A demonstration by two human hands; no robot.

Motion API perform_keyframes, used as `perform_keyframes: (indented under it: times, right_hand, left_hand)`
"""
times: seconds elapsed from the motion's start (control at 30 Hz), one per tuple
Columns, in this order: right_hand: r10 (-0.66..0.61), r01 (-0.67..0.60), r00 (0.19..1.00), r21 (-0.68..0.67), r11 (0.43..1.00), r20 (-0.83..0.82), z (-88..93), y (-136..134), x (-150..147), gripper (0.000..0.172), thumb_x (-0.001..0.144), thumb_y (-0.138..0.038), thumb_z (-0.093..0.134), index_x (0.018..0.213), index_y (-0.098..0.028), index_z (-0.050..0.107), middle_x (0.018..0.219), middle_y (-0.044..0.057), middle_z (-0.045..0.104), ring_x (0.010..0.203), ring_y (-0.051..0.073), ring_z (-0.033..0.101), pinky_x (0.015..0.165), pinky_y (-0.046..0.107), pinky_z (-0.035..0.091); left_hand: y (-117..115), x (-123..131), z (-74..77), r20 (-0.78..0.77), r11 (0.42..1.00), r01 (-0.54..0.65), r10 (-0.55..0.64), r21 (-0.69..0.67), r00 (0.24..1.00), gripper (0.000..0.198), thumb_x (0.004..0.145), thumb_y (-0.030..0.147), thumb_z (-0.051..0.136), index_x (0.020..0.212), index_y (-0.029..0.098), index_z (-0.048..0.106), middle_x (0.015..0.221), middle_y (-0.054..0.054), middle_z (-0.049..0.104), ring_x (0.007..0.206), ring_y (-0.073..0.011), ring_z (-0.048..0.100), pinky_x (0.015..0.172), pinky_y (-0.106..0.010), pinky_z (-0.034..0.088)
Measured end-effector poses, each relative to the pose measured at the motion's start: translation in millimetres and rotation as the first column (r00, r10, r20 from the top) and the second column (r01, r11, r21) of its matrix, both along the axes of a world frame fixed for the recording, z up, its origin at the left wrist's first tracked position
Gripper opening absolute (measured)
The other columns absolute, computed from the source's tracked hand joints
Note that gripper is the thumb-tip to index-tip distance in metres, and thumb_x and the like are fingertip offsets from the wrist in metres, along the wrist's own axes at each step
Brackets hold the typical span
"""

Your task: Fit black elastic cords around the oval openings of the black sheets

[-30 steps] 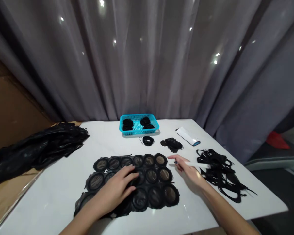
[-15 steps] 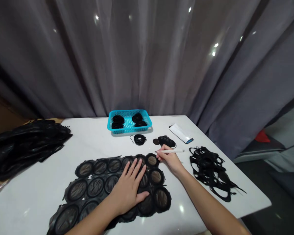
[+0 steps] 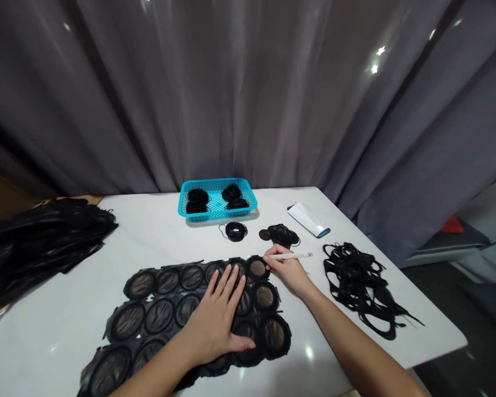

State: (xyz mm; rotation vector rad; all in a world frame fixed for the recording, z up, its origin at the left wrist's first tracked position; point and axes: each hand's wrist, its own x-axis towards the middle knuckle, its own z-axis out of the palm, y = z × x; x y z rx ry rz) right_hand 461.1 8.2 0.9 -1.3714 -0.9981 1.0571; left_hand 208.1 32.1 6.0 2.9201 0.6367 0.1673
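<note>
A black moulded rubber sheet (image 3: pixel 165 300) with rows of round rings, each with a thin disc inside, lies on the white table. My left hand (image 3: pixel 217 322) rests flat on the sheet, fingers spread, holding nothing. At the sheet's far right corner, my right hand (image 3: pixel 284 270) pinches a slim white pen-like tool (image 3: pixel 291 256). Its tip is hidden by my fingers, close to the corner ring (image 3: pixel 258 268). Just beyond that hand are a small pile of black discs (image 3: pixel 283 235) and a bundle of thin black rings (image 3: pixel 235 231).
A blue basket (image 3: pixel 217 215) with several black ring bundles stands at the back of the table (image 3: pixel 149 234). A white-and-blue packet (image 3: pixel 310 219) lies at back right, tangled black rubber scraps (image 3: pixel 355 281) at right. Black sheets (image 3: pixel 45 242) are heaped left. A grey curtain (image 3: pixel 231 94) hangs behind.
The view has shifted slightly. My right hand and the white tool have moved a little, with the tip no longer showing. My left hand stays flat on the sheet.
</note>
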Motion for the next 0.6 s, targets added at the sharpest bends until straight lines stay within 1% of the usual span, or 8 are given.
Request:
perform_keyframes:
  times: [0.1,0.17,0.23,0.3,0.33,0.4,0.53,0.6]
  right_hand:
    - [-0.005,0.005,1.000,0.011,1.000,0.008,2.0,-0.8,-0.7,0.029,0.081,-0.045,0.074,0.077,-0.019,0.060,0.066,-0.001,0.060,0.064,0.015,0.054,0.059,0.027,0.038]
    - [-0.014,0.013,1.000,0.016,1.000,0.013,4.3,-1.3,-1.6,0.028,0.080,-0.044,0.075,0.076,-0.020,0.060,0.068,-0.001,0.060,0.066,0.015,0.056,0.061,0.028,0.040]
    - [-0.021,0.020,1.000,0.008,1.000,0.015,6.6,-1.9,-2.4,0.028,0.079,-0.044,0.075,0.075,-0.020,0.060,0.068,-0.001,0.061,0.067,0.016,0.058,0.063,0.028,0.042]
    - [-0.025,0.025,1.000,-0.005,1.000,0.016,8.0,-2.3,-2.8,0.029,0.077,-0.045,0.075,0.074,-0.021,0.060,0.069,0.000,0.061,0.068,0.017,0.059,0.063,0.029,0.043]
    - [-0.026,0.026,0.999,-0.008,1.000,0.019,8.2,-2.5,-2.7,0.030,0.077,-0.046,0.075,0.074,-0.021,0.060,0.069,0.000,0.061,0.069,0.018,0.060,0.063,0.029,0.044]
    - [-0.027,0.027,0.999,-0.009,1.000,0.023,7.4,-2.9,-2.2,0.030,0.077,-0.046,0.075,0.074,-0.021,0.059,0.069,0.000,0.061,0.068,0.018,0.059,0.062,0.029,0.044]
    - [-0.012,0.012,1.000,-0.005,1.000,0.025,4.1,-3.8,-0.5,0.027,0.080,-0.044,0.073,0.076,-0.021,0.060,0.069,0.000,0.062,0.068,0.017,0.059,0.061,0.028,0.043]
    - [-0.007,0.007,0.999,-0.003,1.000,0.038,3.3,-4.2,0.1,0.026,0.081,-0.043,0.072,0.076,-0.021,0.060,0.069,0.000,0.062,0.068,0.017,0.059,0.061,0.028,0.043]
  left_hand:
    - [-0.4,0.3,2.5,-0.003,0.998,0.006,-0.006,-0.057,1.000,0.129,0.068,0.089,0.059,0.160,0.011,0.014,0.164,-0.023,0.008,0.152,-0.0396,0.003,0.120,-0.062,0.011]
    - [0.7,0.0,5.1,0.021,0.994,0.010,-0.008,-0.111,1.000,0.123,0.073,0.086,0.058,0.160,0.012,0.014,0.164,-0.022,0.008,0.152,-0.0386,0.004,0.120,-0.062,0.012]
    - [5.1,-1.7,8.5,0.077,0.982,-0.018,0.033,-0.186,0.996,0.096,0.090,0.074,0.049,0.160,0.018,0.015,0.164,-0.017,0.016,0.152,-0.0325,0.011,0.121,-0.056,0.018]
    - [14.0,-5.8,11.9,0.138,0.962,-0.114,0.151,-0.247,0.979,0.062,0.106,0.054,0.032,0.159,0.024,0.022,0.162,-0.010,0.030,0.149,-0.0222,0.027,0.120,-0.044,0.029]
    - [20.0,-8.9,13.0,0.159,0.950,-0.171,0.217,-0.261,0.963,0.052,0.109,0.046,0.025,0.157,0.026,0.027,0.159,-0.007,0.036,0.146,-0.0178,0.034,0.118,-0.039,0.034]
    - [33.2,-16.5,13.0,0.173,0.931,-0.266,0.313,-0.252,0.934,0.049,0.110,0.039,0.019,0.153,0.025,0.035,0.155,-0.005,0.044,0.142,-0.0147,0.042,0.116,-0.035,0.037]
    - [52.6,-30.2,2.8,0.141,0.916,-0.366,0.389,-0.163,0.911,0.048,0.107,0.041,0.029,0.148,0.022,0.044,0.155,-0.010,0.044,0.148,-0.0280,0.031,0.119,-0.057,0.022]
    - [54.9,-33.1,-4.0,0.116,0.913,-0.393,0.405,-0.110,0.907,0.049,0.105,0.042,0.037,0.148,0.021,0.045,0.157,-0.012,0.040,0.149,-0.0339,0.026,0.118,-0.064,0.017]
